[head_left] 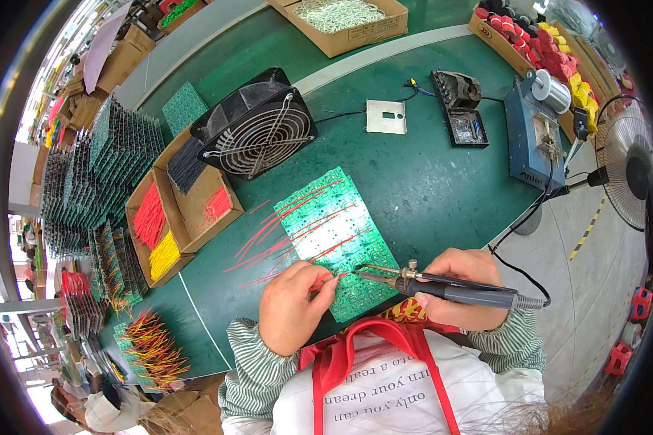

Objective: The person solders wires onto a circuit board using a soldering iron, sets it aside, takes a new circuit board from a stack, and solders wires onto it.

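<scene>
A green circuit board panel (pixel 370 257) lies on the table in front of me, with several thin red wires (pixel 331 249) attached in rows and trailing off to its left. My left hand (pixel 294 301) is over the panel's near left edge, thumb and forefinger pinched on a red wire (pixel 328 280). My right hand (pixel 464 290) is wrapped around a dark soldering iron (pixel 479 293) with a metal feed tube above its shaft. The iron's tip is at the board, close to the left fingertips. Whether the tip touches the wire is too small to tell.
A black fan (pixel 257 127) stands behind the board. On the left are a cardboard box (pixel 189 235) of red, yellow and dark wires, a wired board (pixel 149 348) and stacked boards (pixel 116 152). A blue solder feeder (pixel 526 141) with a solder spool (pixel 551 90) sits far right.
</scene>
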A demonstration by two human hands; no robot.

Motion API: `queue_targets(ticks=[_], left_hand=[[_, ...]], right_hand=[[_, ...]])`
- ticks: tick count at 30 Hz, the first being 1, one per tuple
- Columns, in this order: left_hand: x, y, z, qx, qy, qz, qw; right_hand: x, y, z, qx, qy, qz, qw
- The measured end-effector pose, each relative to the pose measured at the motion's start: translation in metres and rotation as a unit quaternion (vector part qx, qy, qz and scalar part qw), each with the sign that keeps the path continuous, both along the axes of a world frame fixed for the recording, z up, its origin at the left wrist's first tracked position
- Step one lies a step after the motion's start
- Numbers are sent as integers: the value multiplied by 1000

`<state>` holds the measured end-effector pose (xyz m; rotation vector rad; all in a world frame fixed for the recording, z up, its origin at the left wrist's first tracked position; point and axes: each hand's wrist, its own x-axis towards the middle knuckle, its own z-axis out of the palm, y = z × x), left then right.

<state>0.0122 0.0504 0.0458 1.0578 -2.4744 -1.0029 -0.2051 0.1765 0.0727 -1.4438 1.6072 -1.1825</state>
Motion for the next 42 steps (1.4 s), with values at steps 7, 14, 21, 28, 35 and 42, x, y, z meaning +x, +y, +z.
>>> queue_targets(ticks=[7, 14, 21, 28, 35, 42], left_hand=[[-1, 0, 0, -8, 3, 0, 1000], [8, -5, 6, -40, 10, 25, 999], [5, -7, 21, -193, 6, 95, 977], [-25, 3, -2, -36, 48, -16, 998], [-29, 3, -3, -32, 27, -19, 999], [-29, 0, -3, -23, 25, -32, 999]], right_hand=[[-1, -3, 0, 14, -21, 0, 1000], [-5, 4, 3, -12, -5, -9, 1000], [-11, 14, 0, -21, 17, -35, 999], [-13, 15, -1, -33, 7, -43, 998], [-13, 10, -8, -27, 2, -46, 999], [-16, 11, -3, -23, -1, -48, 999]])
